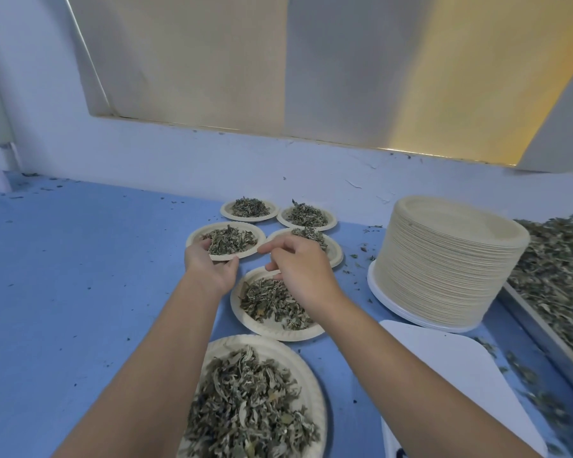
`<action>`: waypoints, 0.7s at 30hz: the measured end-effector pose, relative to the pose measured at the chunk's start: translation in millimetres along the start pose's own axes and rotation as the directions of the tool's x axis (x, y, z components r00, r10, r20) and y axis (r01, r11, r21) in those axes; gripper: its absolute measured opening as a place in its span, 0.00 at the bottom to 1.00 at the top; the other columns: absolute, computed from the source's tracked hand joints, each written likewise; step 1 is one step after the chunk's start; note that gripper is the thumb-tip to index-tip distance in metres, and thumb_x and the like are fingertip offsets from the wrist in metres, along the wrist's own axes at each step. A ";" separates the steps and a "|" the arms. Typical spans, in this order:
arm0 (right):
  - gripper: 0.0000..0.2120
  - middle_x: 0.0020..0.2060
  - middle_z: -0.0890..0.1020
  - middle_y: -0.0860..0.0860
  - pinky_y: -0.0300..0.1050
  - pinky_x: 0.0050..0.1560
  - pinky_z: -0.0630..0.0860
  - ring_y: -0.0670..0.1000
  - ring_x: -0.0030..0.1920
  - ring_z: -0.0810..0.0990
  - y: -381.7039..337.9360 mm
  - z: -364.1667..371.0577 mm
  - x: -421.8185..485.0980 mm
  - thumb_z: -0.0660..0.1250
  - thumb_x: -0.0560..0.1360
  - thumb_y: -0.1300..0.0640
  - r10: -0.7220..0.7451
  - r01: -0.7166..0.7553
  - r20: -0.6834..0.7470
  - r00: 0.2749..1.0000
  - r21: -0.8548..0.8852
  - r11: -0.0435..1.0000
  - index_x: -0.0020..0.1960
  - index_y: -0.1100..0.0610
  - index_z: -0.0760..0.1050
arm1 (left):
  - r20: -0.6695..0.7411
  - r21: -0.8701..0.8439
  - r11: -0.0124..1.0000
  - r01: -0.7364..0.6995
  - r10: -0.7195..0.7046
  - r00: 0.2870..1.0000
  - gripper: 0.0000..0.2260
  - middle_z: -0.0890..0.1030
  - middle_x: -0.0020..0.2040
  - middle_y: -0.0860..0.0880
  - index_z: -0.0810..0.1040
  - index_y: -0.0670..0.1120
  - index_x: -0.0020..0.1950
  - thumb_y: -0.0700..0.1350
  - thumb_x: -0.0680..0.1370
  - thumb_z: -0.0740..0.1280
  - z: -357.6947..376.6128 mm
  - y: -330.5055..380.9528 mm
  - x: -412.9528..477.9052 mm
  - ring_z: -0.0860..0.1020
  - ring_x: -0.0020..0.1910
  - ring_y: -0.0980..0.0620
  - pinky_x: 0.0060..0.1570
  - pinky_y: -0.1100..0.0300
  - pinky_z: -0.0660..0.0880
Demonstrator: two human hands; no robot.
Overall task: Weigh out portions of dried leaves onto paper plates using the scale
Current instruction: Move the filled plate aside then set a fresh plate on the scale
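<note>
Here, six paper plates [272,328] hold dried leaves [245,414] beside a plate stack [444,269].

Light was cool, even and soft, shadows faint; a warm yellow glow fell on the panel [477,77] upper right. Edges bowed, and the dried leaves [556,276] at right blurred.

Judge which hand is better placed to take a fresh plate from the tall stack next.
Probably right. The right hand hovers, apparently empty, nearer the tall stack of beige paper plates, while the left hand grips the rim of a beige paper plate of dried leaves, farther from it.
</note>
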State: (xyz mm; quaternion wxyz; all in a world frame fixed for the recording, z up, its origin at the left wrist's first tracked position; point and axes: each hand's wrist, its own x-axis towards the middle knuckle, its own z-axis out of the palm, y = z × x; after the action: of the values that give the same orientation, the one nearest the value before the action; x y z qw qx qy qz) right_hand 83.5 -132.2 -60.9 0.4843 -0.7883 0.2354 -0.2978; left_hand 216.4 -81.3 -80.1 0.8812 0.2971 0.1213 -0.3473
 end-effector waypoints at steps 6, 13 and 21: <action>0.15 0.40 0.80 0.44 0.52 0.48 0.79 0.42 0.36 0.79 3.1 -19.7 -6.1 0.59 0.75 0.63 0.020 -0.019 -0.037 0.999 0.038 0.999 0.38 0.48 0.78 | 0.010 0.149 0.988 -0.047 0.046 0.999 0.07 0.68 0.68 0.41 0.70 0.37 0.53 0.39 0.81 0.55 15.3 -18.1 -27.5 0.67 0.69 0.42 0.66 0.53 0.68; 0.12 0.37 0.82 0.48 0.45 0.48 0.77 0.46 0.38 0.79 2.2 -58.0 -24.2 0.60 0.73 0.65 0.031 -0.018 -0.114 0.993 0.117 0.993 0.41 0.51 0.78 | 0.233 0.496 0.864 -0.084 -0.040 0.972 0.09 0.78 0.43 0.43 0.72 0.39 0.45 0.38 0.80 0.54 44.7 -63.2 -79.9 0.76 0.36 0.49 0.37 0.59 0.76; 0.06 0.35 0.81 0.45 0.37 0.44 0.74 0.47 0.41 0.81 -1.5 -137.5 -47.7 0.65 0.76 0.57 -0.175 0.146 -0.379 0.909 -0.103 0.984 0.43 0.55 0.79 | 0.414 0.566 0.792 -0.229 -0.033 0.910 0.11 0.82 0.40 0.46 0.78 0.41 0.45 0.39 0.79 0.56 69.8 -116.7 -140.0 0.78 0.36 0.52 0.41 0.62 0.74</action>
State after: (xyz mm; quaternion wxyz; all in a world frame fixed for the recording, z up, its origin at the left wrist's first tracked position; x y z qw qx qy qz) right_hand -46.2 -185.8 -22.5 0.3732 -0.7479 0.2711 -0.4773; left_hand 35.0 -116.2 -17.2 0.7630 0.4897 -0.1957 -0.3738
